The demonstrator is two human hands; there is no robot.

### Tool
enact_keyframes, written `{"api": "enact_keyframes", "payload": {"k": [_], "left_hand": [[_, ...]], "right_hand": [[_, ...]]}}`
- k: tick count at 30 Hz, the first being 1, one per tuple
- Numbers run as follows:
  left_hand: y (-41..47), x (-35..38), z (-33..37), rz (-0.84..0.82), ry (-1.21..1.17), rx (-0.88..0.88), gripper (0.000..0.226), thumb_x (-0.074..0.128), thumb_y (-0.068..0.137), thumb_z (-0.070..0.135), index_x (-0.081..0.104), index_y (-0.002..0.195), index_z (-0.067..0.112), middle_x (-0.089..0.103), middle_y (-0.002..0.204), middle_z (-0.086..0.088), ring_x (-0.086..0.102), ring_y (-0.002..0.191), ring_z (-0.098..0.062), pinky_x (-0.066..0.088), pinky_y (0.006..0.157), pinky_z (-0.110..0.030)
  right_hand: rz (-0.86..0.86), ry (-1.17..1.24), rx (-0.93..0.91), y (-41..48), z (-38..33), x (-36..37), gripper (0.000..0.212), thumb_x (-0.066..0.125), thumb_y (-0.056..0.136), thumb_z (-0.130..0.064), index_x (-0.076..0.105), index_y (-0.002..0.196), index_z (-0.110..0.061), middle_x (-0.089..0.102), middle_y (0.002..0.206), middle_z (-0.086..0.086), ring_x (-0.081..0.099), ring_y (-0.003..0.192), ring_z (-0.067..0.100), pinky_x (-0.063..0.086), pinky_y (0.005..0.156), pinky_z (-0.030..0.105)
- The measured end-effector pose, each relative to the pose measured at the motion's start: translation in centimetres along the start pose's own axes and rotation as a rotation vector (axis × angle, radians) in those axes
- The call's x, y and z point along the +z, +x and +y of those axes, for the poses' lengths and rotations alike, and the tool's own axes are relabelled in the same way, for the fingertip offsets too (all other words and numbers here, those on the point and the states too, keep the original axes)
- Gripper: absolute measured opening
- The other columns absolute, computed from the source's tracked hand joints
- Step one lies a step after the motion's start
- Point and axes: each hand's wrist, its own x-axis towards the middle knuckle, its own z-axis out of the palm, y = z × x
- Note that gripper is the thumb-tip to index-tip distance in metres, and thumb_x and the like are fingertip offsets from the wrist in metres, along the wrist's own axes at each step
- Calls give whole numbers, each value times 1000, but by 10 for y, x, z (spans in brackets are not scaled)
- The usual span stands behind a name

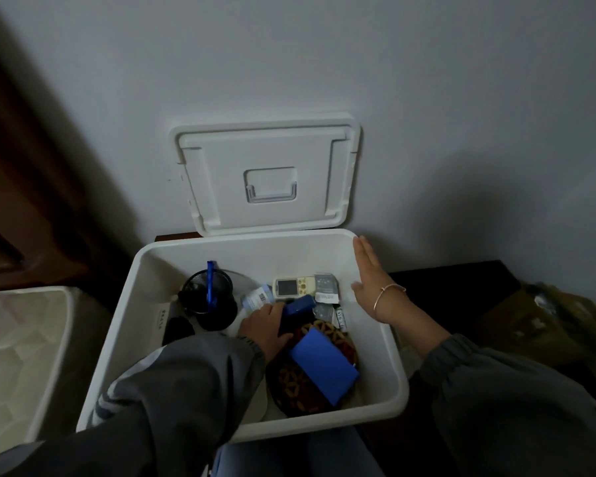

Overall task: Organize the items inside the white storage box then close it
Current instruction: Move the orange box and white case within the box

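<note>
The white storage box point(375, 342) stands open in front of me. Its lid point(221, 166) leans upright against the wall behind it. Inside lie a black mesh cup point(221, 304) with a blue pen point(210, 282), a white remote point(291, 286), small packets point(326, 285), a patterned dark cloth point(300, 390) and a blue pouch point(324, 364) on top of it. My left hand point(264, 327) is down in the box, closed around a dark blue object point(298, 309). My right hand point(370, 280) rests flat and open against the box's right wall.
A second pale bin point(25, 356) stands to the left. Dark wooden furniture point(31, 201) rises at the far left. A dark surface with brown bags point(547, 321) lies to the right. The wall is directly behind the box.
</note>
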Motion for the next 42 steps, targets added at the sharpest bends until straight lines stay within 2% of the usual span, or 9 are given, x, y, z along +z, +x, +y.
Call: {"api": "enact_keyframes", "payload": {"k": [5, 9, 16, 24, 28, 31, 34, 37, 42], "left_hand": [[4, -1, -6, 11, -39, 40, 52, 52, 91, 41, 38, 136, 20, 52, 132, -5, 52, 117, -23, 42, 98, -35], [7, -8, -10, 25, 3, 15, 36, 40, 98, 34, 46, 130, 19, 56, 129, -7, 53, 116, -23, 42, 95, -33], [7, -4, -9, 63, 89, -7, 35, 37, 99, 34, 46, 127, 16, 57, 127, -7, 55, 113, -24, 44, 91, -34], [7, -8, -5, -55, 251, -74, 45, 44, 96, 18, 32, 139, 9, 49, 136, -13, 51, 122, -27, 42, 99, -34], [10, -21, 7, -233, 307, -71, 50, 50, 94, 30, 36, 138, 8, 46, 139, -13, 47, 126, -27, 40, 105, -36], [19, -32, 22, -36, 174, -26, 48, 48, 92, 37, 41, 131, 11, 46, 132, -13, 48, 120, -29, 42, 100, -42], [32, -33, 34, 174, 76, 5, 47, 44, 94, 30, 35, 136, 11, 43, 134, -11, 46, 119, -29, 42, 95, -40], [45, -26, 36, 189, -51, -107, 48, 44, 94, 30, 37, 136, 9, 40, 139, -10, 45, 122, -29, 41, 99, -39], [58, -20, 36, 115, -174, -257, 66, 60, 84, 39, 36, 136, 7, 31, 141, -13, 39, 125, -33, 39, 102, -39]], "right_hand": [[31, 33, 36, -4, -1, 0, 82, 43, 90, 3, -8, 150, -22, -17, 157, -12, 43, 127, 26, 44, 99, 35], [34, 36, 54, -4, 0, -1, 83, 42, 90, 5, -7, 150, -24, -16, 156, -14, 47, 123, 27, 48, 97, 35], [57, 35, 64, -4, 0, 1, 80, 42, 91, 2, -5, 150, -27, -13, 157, -16, 52, 118, 31, 52, 89, 35], [90, 120, 57, -1, 7, 5, 81, 45, 90, -2, 1, 150, -33, 9, 158, -4, 44, 127, 23, 37, 91, 21], [98, 164, 52, 4, 13, 8, 81, 48, 89, -3, 3, 149, -35, 19, 155, -1, 40, 131, 22, 31, 92, 19], [99, 182, 34, 6, 18, 9, 82, 49, 88, -3, 5, 150, -34, 21, 155, 0, 34, 136, 20, 26, 98, 18], [108, 183, 15, 6, 20, 11, 82, 49, 87, -3, 6, 149, -34, 21, 155, 0, 30, 139, 20, 24, 102, 20], [122, 178, 7, 6, 20, 11, 82, 49, 87, -4, 6, 149, -35, 24, 155, 1, 33, 138, 22, 29, 106, 26], [147, 172, -22, 7, 23, 13, 82, 49, 87, -5, 5, 149, -37, 28, 153, 2, 40, 132, 23, 36, 104, 30]]}}
